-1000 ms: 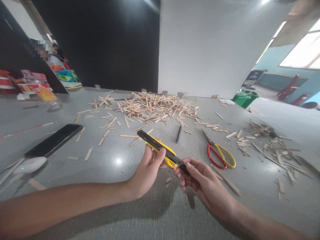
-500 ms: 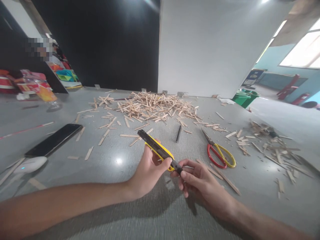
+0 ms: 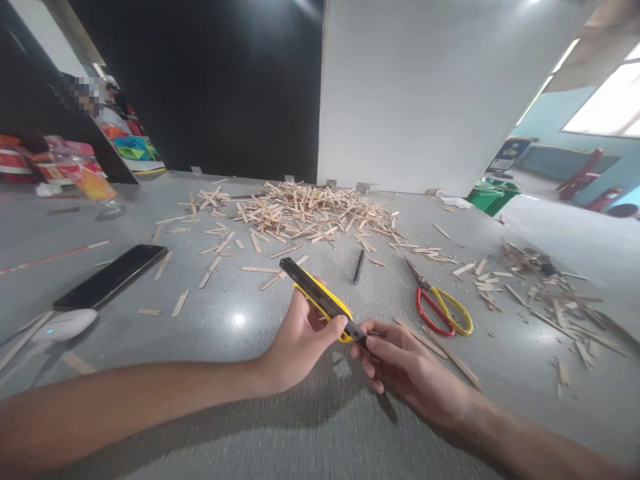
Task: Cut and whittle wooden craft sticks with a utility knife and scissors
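My left hand (image 3: 295, 343) is closed round a yellow and black utility knife (image 3: 320, 297), its thumb pressed on the upper side. The knife is held tilted above the table, its far end up and to the left. From the near end of the yellow case sticks out a dark strip (image 3: 358, 334). My right hand (image 3: 407, 367) pinches that strip's tip between thumb and fingers; the tip itself is hidden. Beyond the hands lies a thin black rod (image 3: 359, 267). To the right are scissors (image 3: 440, 305) with one red and one yellow handle.
Cut wooden sticks (image 3: 310, 210) are heaped at the back, with more scattered around. A phone (image 3: 111, 276) and a white mouse-like object (image 3: 67, 325) lie at left, near a plastic bottle (image 3: 93, 180). Upright black and white panels (image 3: 400, 93) stand behind. A person is in the left background.
My right hand has shifted slightly right, and a little more of the dark strip shows outside the yellow case. My left hand keeps its hold on the knife.
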Demonstrator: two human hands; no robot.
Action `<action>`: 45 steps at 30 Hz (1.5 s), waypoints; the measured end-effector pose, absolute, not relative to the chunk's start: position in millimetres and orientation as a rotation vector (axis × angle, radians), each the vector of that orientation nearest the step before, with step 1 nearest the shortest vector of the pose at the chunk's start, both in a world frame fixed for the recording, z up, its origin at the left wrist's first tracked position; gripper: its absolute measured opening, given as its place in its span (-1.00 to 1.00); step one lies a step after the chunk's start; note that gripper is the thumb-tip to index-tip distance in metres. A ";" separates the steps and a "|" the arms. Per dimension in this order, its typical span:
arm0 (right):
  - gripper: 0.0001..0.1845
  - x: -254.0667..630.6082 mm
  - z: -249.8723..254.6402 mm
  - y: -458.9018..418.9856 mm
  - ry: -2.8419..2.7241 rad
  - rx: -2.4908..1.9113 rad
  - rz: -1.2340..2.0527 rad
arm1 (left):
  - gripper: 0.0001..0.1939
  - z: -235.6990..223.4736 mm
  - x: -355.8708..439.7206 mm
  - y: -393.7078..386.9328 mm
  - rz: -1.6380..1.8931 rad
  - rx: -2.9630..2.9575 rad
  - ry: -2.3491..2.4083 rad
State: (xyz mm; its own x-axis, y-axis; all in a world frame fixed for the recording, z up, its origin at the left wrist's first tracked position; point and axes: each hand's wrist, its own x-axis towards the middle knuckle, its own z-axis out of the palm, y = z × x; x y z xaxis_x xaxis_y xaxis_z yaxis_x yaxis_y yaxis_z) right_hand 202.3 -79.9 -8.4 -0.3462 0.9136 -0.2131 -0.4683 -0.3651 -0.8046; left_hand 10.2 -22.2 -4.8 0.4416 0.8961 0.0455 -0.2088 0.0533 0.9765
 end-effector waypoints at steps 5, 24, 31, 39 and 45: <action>-0.57 202.5 -9.1 -77.5 -0.810 -0.863 1.842 | -0.46 -7.8 12.1 -20.5 0.964 1.256 0.749; -0.57 194.1 -18.9 -81.8 -0.950 -1.033 1.531 | -0.51 -17.8 13.0 -31.9 0.920 1.202 0.603; -0.49 190.0 -20.9 -81.7 -0.949 -0.987 1.542 | -0.47 -18.7 14.2 -33.2 0.901 1.166 0.587; -0.56 198.4 -13.8 -80.9 -1.168 -0.999 1.444 | -0.51 -15.9 12.9 -30.1 0.935 1.180 0.671; -0.70 202.3 -17.7 -81.1 -1.230 -0.930 1.441 | -0.55 -10.9 13.4 -27.5 0.972 1.165 0.715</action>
State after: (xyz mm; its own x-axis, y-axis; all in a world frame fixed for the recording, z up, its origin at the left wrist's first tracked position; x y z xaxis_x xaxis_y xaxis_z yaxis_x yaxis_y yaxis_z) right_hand 202.3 -81.1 -17.7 -0.2200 0.9745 0.0449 -0.1970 0.0007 -0.9804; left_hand 13.4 -27.5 -10.9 0.4279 0.9035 0.0216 -0.2485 0.0946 0.9640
